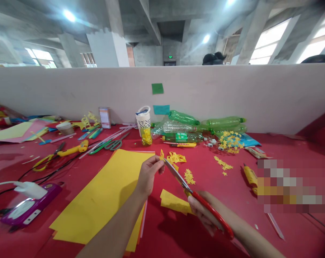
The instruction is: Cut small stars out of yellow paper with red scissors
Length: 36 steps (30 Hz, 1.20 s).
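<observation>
My left hand [148,174] pinches a small yellow paper piece [161,154] between thumb and fingers, just above the red table [232,186]. My right hand [202,213] grips red-handled scissors [197,197], whose blades point up-left and meet the paper piece at my left fingertips. A large yellow paper sheet [103,197] lies under my left forearm. A yellow offcut [174,202] rests beside my right hand. Small yellow cut-out shapes [189,176] lie scattered beyond the scissors.
Green plastic bottles [202,127] lie against the grey partition wall [232,93]. A white cup [143,120] stands near them. Green scissors [111,144], a yellow tool [73,149], a purple device [28,208] with cables and coloured paper scraps [22,129] crowd the left. A yellow glue stick [250,175] lies right.
</observation>
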Tool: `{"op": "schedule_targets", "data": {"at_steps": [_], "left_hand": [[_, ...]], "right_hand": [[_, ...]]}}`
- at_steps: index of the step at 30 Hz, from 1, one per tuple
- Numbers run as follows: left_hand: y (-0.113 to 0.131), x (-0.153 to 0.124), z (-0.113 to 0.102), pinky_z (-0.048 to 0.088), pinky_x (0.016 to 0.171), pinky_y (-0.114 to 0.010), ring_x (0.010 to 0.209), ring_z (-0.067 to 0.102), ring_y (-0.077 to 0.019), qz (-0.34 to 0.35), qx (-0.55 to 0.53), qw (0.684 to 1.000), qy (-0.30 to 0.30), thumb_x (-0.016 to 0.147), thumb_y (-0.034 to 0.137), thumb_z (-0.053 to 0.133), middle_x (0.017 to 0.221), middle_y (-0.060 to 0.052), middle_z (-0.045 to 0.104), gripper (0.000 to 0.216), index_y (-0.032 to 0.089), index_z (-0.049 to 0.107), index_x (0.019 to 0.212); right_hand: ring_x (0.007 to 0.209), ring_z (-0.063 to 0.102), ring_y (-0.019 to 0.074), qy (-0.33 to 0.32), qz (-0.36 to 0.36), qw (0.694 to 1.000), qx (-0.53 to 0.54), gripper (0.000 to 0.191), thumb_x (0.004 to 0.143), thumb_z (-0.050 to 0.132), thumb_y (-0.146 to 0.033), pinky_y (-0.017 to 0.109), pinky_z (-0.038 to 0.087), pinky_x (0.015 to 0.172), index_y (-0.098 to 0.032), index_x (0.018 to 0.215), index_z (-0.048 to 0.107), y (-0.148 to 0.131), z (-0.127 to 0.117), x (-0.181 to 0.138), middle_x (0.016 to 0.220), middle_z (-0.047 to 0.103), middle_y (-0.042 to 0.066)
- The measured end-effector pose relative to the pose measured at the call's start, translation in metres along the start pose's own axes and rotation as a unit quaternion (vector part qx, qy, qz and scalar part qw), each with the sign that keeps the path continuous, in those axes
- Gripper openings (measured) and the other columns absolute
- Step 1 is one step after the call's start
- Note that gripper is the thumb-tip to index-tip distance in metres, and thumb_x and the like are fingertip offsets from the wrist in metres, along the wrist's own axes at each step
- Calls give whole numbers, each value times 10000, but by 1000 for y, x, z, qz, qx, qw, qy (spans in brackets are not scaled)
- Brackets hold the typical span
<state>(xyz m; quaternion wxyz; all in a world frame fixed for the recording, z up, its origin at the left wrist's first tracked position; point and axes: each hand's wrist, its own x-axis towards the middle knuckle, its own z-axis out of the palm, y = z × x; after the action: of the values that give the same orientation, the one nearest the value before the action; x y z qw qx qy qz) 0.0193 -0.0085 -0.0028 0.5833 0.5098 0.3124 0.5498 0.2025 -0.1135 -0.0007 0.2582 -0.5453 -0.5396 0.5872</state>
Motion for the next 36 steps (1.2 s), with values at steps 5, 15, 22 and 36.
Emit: {"op": "schedule_targets", "data": {"at_steps": [5,15,22,36], "left_hand": [[-1,1,-2,333,546,-226,530,413,-88,1,0,1000,-6,760,209,567,537,27,495,155,161,531,618],[-2,2,-3,320,538,-219,522,405,-81,-2,3,1000,-10,760,203,570,529,34,483,174,158,513,602],[-2,2,-4,331,535,-213,524,420,-78,-5,-3,1000,-18,766,205,572,539,27,500,166,150,533,614],[-2,4,-6,333,521,-210,511,422,-76,-8,-12,1000,-8,750,193,581,527,28,504,148,146,541,617]], "right_hand": [[267,358,45,-3,-1,1000,7,429,809,470,-581,141,276,294,-199,632,391,-1,0,1,359,324,-117],[249,364,41,-1,12,1000,4,422,808,490,-564,125,242,269,-194,627,399,-1,-1,0,349,335,-113],[242,336,38,7,17,1000,10,424,793,508,-562,129,276,267,-195,616,394,-3,1,1,343,309,-123],[226,335,38,-4,7,1000,15,420,798,509,-554,128,242,250,-196,614,392,0,0,2,333,331,-118]]}}
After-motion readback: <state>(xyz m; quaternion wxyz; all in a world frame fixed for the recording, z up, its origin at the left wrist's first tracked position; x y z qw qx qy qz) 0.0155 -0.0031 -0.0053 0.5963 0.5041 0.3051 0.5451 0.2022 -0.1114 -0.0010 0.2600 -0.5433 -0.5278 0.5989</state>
